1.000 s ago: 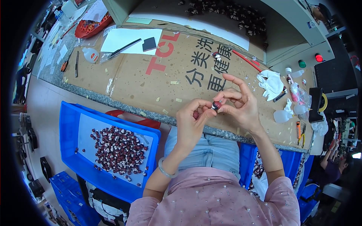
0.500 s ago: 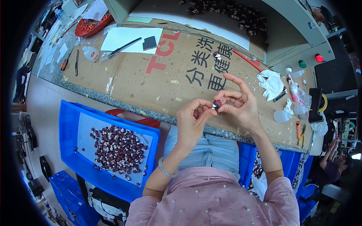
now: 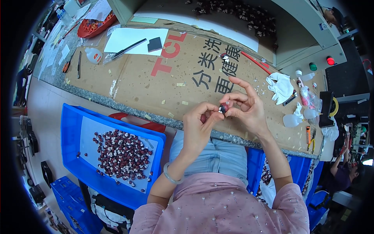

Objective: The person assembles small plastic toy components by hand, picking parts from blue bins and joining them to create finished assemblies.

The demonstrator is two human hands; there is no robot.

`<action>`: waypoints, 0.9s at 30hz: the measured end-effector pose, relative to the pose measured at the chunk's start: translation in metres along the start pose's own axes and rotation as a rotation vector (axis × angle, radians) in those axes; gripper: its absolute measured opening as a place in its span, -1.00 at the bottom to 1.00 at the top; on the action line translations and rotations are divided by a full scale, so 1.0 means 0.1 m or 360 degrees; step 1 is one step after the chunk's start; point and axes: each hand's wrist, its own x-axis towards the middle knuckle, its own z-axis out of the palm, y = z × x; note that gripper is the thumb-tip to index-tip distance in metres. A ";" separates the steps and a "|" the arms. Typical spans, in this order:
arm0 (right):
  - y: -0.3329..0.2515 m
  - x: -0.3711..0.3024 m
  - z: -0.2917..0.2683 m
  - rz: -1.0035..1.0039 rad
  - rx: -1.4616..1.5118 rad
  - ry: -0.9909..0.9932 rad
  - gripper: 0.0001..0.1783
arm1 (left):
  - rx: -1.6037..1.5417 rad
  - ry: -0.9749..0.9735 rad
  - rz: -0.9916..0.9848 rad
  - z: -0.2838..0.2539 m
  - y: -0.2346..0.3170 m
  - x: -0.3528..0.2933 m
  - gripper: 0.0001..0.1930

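Note:
Above the near edge of the bench, my left hand and my right hand meet on one small dark red and white figure. Thumb and forefinger of each hand pinch it from either side. My right hand's other fingers are raised and spread. A second dark red piece sits in the curled fingers of my left hand. To the left, a blue tray holds a heap of similar red and white pieces. One more such piece lies on the cardboard beyond my hands.
A shelf with many similar pieces stands at the back. On the right are a white glove, a plastic bottle, an orange cutter and a tape dispenser. A red basket is far left.
The small figure has turned slightly between my fingertips. Both hands stay in nearly the same place.

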 end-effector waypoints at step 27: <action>0.19 0.94 -0.64 -0.0219 -0.1667 0.0309 -0.48 | -0.1548 -0.0631 -0.0723 -0.12 -0.06 0.05 -0.76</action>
